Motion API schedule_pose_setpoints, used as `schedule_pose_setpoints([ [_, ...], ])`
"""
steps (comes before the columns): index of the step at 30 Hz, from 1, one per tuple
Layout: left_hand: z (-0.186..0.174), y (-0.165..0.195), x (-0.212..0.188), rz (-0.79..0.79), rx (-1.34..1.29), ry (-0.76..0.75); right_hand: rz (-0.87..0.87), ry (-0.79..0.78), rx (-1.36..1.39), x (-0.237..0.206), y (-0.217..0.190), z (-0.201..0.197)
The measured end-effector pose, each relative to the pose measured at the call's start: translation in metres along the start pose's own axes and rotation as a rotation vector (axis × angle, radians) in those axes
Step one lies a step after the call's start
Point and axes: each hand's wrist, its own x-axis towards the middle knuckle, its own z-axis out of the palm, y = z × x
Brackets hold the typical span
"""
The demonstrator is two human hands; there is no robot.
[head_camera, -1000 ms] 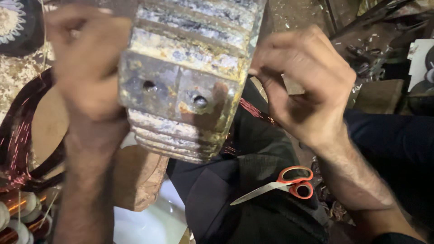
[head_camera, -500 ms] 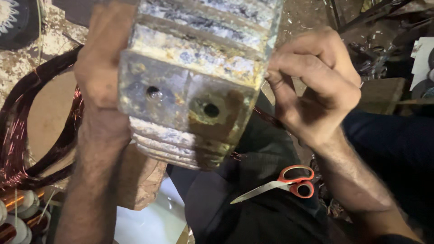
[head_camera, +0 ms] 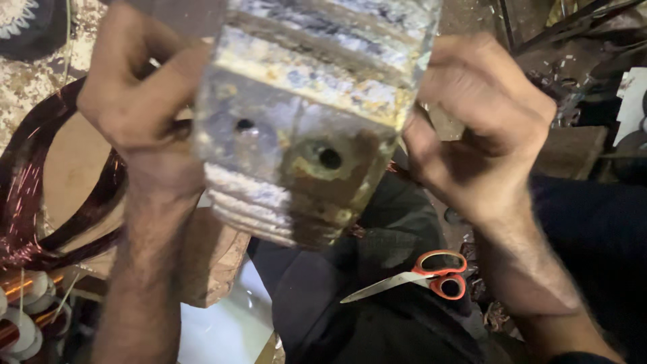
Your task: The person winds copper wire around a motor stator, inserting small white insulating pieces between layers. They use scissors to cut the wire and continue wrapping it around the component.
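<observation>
I hold up a heavy, corroded grey metal housing (head_camera: 303, 128) with ribbed fins and two bolt holes in its base, close to the camera. My left hand (head_camera: 138, 101) grips its left side with fingers curled. My right hand (head_camera: 482, 128) grips the right side, fingers bent around the edge. The housing's upper part runs out of the frame.
Orange-handled scissors (head_camera: 431, 276) lie on dark cloth over my lap. A loop of reddish copper winding wire (head_camera: 40, 195) lies at the left, with wire spools (head_camera: 23, 303) below it. A wooden block (head_camera: 209, 259) sits under the housing. Cluttered scrap fills the upper right.
The housing has turned and come slightly closer, with its bolt holes shifted right. Both hands have regripped its sides, the left hand now lower and curled.
</observation>
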Motion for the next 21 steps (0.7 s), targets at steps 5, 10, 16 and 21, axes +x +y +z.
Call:
schedule_pose_setpoints([
  [5, -0.003, -0.004, -0.012, -0.151, -0.164, -0.049, 0.095, 0.014, 0.024, -0.011, 0.002, 0.000],
  [10, -0.005, 0.003, 0.003, -0.273, -0.289, -0.086, 0.119, -0.007, -0.047, -0.015, -0.003, -0.009],
  [16, -0.039, 0.013, 0.030, -0.244, -0.235, -0.403, 0.068, -0.207, -0.036, -0.031, -0.028, -0.031],
  [21, -0.048, 0.025, 0.035, -0.415, -0.315, -0.387, 0.234, -0.456, -0.138, -0.100, 0.016, -0.029],
])
